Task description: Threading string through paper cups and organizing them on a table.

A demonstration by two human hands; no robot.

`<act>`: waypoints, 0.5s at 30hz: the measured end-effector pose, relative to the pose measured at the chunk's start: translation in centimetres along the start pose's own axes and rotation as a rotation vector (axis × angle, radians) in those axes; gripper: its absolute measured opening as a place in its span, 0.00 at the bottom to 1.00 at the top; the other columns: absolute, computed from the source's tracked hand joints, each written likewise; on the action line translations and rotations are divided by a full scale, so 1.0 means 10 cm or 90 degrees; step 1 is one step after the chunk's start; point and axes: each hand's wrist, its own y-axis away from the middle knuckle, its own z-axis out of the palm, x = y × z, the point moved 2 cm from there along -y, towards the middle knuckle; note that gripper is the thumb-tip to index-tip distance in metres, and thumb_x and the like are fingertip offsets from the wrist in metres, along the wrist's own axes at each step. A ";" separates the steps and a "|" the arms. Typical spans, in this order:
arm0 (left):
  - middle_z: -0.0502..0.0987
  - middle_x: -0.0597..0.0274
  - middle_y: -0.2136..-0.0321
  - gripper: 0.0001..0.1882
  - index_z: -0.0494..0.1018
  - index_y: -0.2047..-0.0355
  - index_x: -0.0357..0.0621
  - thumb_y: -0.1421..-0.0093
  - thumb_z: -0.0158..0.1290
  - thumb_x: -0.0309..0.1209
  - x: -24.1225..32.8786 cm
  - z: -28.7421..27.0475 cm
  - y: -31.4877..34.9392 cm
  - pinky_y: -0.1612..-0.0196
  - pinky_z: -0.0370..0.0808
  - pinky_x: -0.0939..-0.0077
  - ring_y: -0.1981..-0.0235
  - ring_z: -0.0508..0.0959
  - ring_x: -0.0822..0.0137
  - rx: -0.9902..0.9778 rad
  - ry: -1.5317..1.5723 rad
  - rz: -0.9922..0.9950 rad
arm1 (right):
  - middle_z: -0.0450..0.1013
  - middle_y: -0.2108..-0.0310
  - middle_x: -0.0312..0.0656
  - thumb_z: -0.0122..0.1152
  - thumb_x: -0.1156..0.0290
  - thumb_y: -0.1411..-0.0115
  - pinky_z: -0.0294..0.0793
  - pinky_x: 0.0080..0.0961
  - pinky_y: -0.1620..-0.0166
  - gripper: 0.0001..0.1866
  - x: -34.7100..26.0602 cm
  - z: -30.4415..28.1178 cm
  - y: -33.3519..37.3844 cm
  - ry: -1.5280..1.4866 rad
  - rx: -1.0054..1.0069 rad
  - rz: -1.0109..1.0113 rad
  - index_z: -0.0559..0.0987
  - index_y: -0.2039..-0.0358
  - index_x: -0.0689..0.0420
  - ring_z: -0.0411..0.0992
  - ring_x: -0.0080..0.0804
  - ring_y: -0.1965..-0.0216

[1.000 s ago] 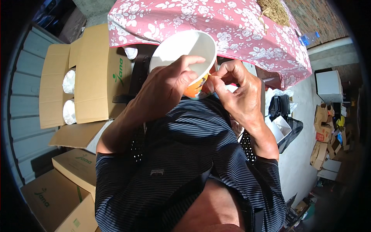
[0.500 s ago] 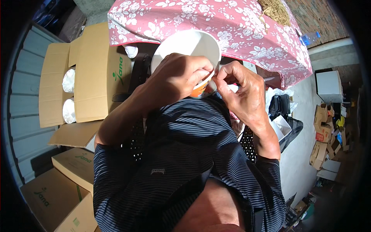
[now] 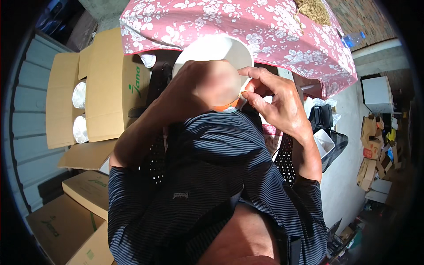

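Note:
A large round bucket (image 3: 212, 46), white inside with an orange and white outside, rests by my lap under the cloth's edge. My left hand (image 3: 210, 84) is over its near side, across the opening; its fingers are smeared and what they hold does not show. At the right of the rim, my right hand (image 3: 276, 95) has its thumb and a bent finger closed against the bucket's outer wall. A tiny pale yellowish bit shows at those fingertips, too small to name. The right index finger reaches over to the rim.
A pink flowered cloth (image 3: 265, 31) covers the table ahead, with a tan fibre bundle (image 3: 314, 12) on it. An open cardboard box (image 3: 104, 84) with white wrapped stacks stands left. More boxes (image 3: 59, 225) lie lower left. A white bin (image 3: 324, 143) stands right.
My right hand has shifted slightly, its index finger now stretched toward the rim. My left hand has moved a little over the near rim, and its fingers are blurred now.

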 end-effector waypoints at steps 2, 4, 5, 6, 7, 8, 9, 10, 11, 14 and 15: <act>0.78 0.59 0.79 0.04 0.77 0.64 0.35 0.36 0.52 0.21 -0.06 -0.03 0.00 0.70 0.74 0.75 0.76 0.77 0.74 0.035 0.081 -0.005 | 0.80 0.71 0.42 0.68 0.80 0.39 0.78 0.24 0.67 0.19 0.02 0.00 0.01 -0.078 -0.028 0.051 0.79 0.46 0.63 0.79 0.27 0.72; 0.82 0.63 0.71 0.05 0.78 0.64 0.34 0.35 0.51 0.21 -0.13 -0.12 0.00 0.64 0.76 0.80 0.69 0.79 0.78 0.035 0.202 0.000 | 0.80 0.71 0.39 0.68 0.80 0.38 0.77 0.22 0.67 0.19 0.08 0.02 0.05 -0.141 -0.040 0.088 0.79 0.46 0.64 0.77 0.22 0.72; 0.82 0.63 0.71 0.05 0.78 0.64 0.34 0.35 0.51 0.21 -0.13 -0.13 -0.03 0.64 0.76 0.80 0.69 0.79 0.78 0.034 0.200 0.002 | 0.79 0.71 0.36 0.67 0.79 0.37 0.76 0.19 0.67 0.18 0.09 0.04 0.06 -0.203 -0.055 0.126 0.79 0.46 0.64 0.75 0.17 0.72; 0.82 0.62 0.70 0.05 0.77 0.64 0.34 0.35 0.51 0.20 -0.11 -0.13 -0.05 0.63 0.76 0.80 0.69 0.79 0.78 0.052 0.227 0.016 | 0.80 0.68 0.36 0.66 0.76 0.32 0.78 0.17 0.63 0.17 0.04 0.01 0.07 -0.231 -0.086 0.166 0.79 0.44 0.65 0.77 0.18 0.68; 0.82 0.61 0.69 0.06 0.77 0.64 0.33 0.34 0.51 0.20 -0.10 -0.14 -0.06 0.63 0.76 0.81 0.68 0.79 0.78 0.071 0.254 0.029 | 0.80 0.68 0.36 0.66 0.76 0.32 0.78 0.17 0.63 0.17 0.04 0.02 0.07 -0.230 -0.085 0.163 0.79 0.44 0.65 0.77 0.18 0.68; 0.82 0.57 0.66 0.06 0.75 0.58 0.32 0.29 0.52 0.24 -0.12 -0.14 -0.08 0.64 0.78 0.77 0.69 0.79 0.74 0.047 0.216 0.072 | 0.80 0.68 0.36 0.66 0.74 0.32 0.78 0.17 0.64 0.16 0.03 0.03 0.06 -0.269 -0.087 0.177 0.80 0.46 0.65 0.76 0.17 0.69; 0.82 0.57 0.66 0.06 0.75 0.58 0.32 0.29 0.52 0.24 -0.10 -0.13 -0.09 0.64 0.78 0.77 0.69 0.79 0.74 0.048 0.214 0.074 | 0.80 0.68 0.36 0.67 0.73 0.32 0.77 0.17 0.65 0.14 0.03 0.05 0.06 -0.307 -0.090 0.191 0.81 0.48 0.65 0.75 0.17 0.70; 0.82 0.57 0.66 0.06 0.75 0.58 0.32 0.29 0.52 0.24 -0.03 -0.11 -0.11 0.64 0.78 0.78 0.69 0.79 0.74 0.036 0.201 0.083 | 0.80 0.68 0.36 0.67 0.73 0.32 0.77 0.17 0.65 0.14 0.04 0.07 0.06 -0.307 -0.088 0.192 0.81 0.48 0.65 0.75 0.17 0.70; 0.82 0.57 0.65 0.07 0.75 0.57 0.32 0.29 0.52 0.25 0.01 -0.07 -0.14 0.65 0.78 0.78 0.69 0.80 0.74 0.024 0.188 0.092 | 0.80 0.70 0.34 0.68 0.72 0.33 0.75 0.16 0.67 0.14 0.08 0.09 0.05 -0.344 -0.062 0.209 0.83 0.51 0.65 0.73 0.14 0.71; 0.82 0.58 0.65 0.07 0.76 0.57 0.33 0.28 0.52 0.25 0.04 -0.02 -0.24 0.68 0.77 0.80 0.69 0.79 0.75 -0.004 0.145 0.061 | 0.79 0.72 0.33 0.70 0.69 0.33 0.71 0.13 0.70 0.12 0.09 0.12 0.05 -0.403 -0.015 0.217 0.85 0.55 0.65 0.71 0.12 0.74; 0.82 0.58 0.65 0.07 0.76 0.56 0.33 0.28 0.52 0.25 0.04 0.00 -0.26 0.68 0.76 0.80 0.69 0.79 0.76 -0.023 0.135 0.017 | 0.79 0.72 0.33 0.69 0.70 0.33 0.71 0.13 0.71 0.11 0.09 0.12 0.05 -0.383 -0.016 0.229 0.86 0.57 0.65 0.71 0.12 0.74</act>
